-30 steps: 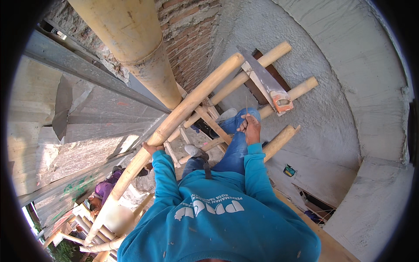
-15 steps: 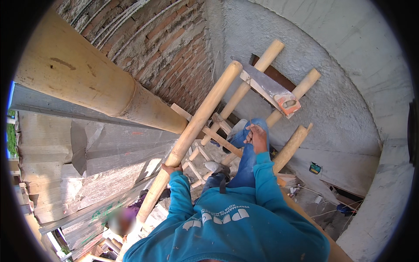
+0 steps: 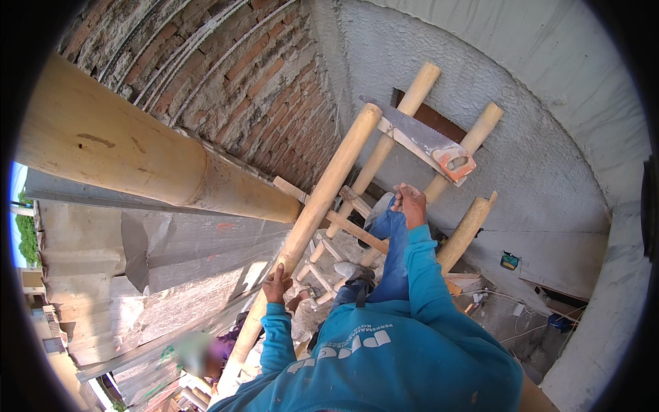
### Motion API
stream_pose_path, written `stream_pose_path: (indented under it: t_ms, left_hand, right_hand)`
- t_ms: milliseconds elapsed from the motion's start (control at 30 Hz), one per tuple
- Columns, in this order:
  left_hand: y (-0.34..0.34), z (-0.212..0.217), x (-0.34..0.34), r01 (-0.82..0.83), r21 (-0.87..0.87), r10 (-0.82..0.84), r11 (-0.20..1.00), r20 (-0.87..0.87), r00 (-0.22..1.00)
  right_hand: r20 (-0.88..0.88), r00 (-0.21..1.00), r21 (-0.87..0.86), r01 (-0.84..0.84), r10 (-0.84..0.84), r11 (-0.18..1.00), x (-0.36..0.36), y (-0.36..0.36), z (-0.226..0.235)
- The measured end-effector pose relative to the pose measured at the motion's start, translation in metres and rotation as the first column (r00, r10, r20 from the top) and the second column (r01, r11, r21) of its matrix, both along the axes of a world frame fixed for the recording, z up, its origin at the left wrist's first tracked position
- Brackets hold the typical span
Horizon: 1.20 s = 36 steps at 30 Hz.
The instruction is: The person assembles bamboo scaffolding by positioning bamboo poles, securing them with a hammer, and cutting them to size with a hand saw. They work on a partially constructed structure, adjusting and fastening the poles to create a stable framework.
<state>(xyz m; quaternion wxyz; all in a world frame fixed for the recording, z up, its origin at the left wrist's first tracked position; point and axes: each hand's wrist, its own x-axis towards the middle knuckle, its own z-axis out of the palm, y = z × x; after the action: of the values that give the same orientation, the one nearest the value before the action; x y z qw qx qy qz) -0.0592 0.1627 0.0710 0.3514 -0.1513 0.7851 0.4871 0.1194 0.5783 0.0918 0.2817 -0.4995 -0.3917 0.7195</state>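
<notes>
My left hand (image 3: 277, 283) is against the right side of a long bamboo pole (image 3: 312, 214), its fingers curled and drawn together; whatever they hold, if anything, is too small to make out. Over my bent knee, my right hand (image 3: 410, 204) has its fingertips pinched together, and I cannot make out anything between them. Ahead of it, a handsaw (image 3: 429, 141) with an orange handle rests along a wooden strip across the bamboo poles (image 3: 420, 88). A wooden crosspiece (image 3: 357, 231) runs from the long pole toward my leg.
A thick bamboo post (image 3: 137, 147) slants across the upper left before a brick wall (image 3: 254, 86). Grey plaster wall (image 3: 542, 165) curves around the right. Another person (image 3: 226, 347) in purple is below left. A small green-and-black box (image 3: 509, 261) and cables lie lower right.
My left hand has loosened from around the bamboo pole and turned with its fingers upward beside it. My right hand stays pinched, slightly shifted. The view has tilted a little.
</notes>
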Motion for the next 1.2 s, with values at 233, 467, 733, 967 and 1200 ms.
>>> stream_pose_path:
  t_ms: [233,467,733,967,1200]
  left_hand:
    - [0.028,-0.004,0.002,0.118,-0.845,-0.839,0.521,-0.482,0.251]
    - [0.013,-0.051,-0.023,0.33,-0.729,-0.769,0.6,-0.412,0.488]
    - [0.025,-0.034,-0.024,0.341,-0.765,-0.805,0.546,-0.368,0.465]
    - [0.023,-0.03,-0.025,0.335,-0.765,-0.809,0.55,-0.388,0.443]
    - [0.019,-0.038,-0.028,0.315,-0.757,-0.796,0.573,-0.42,0.437]
  right_hand:
    - [0.001,0.996,0.058,-0.089,0.089,0.994,-0.01,-0.012,0.007]
    - [-0.019,0.985,0.017,-0.172,0.172,0.985,-0.03,-0.024,0.015]
    - [0.029,0.97,0.073,-0.243,0.242,0.967,-0.03,-0.022,0.008]
    - [0.023,0.97,0.085,-0.242,0.241,0.967,-0.033,-0.024,0.005]
    - [0.113,0.959,0.087,-0.271,0.261,0.959,-0.029,-0.017,0.002]
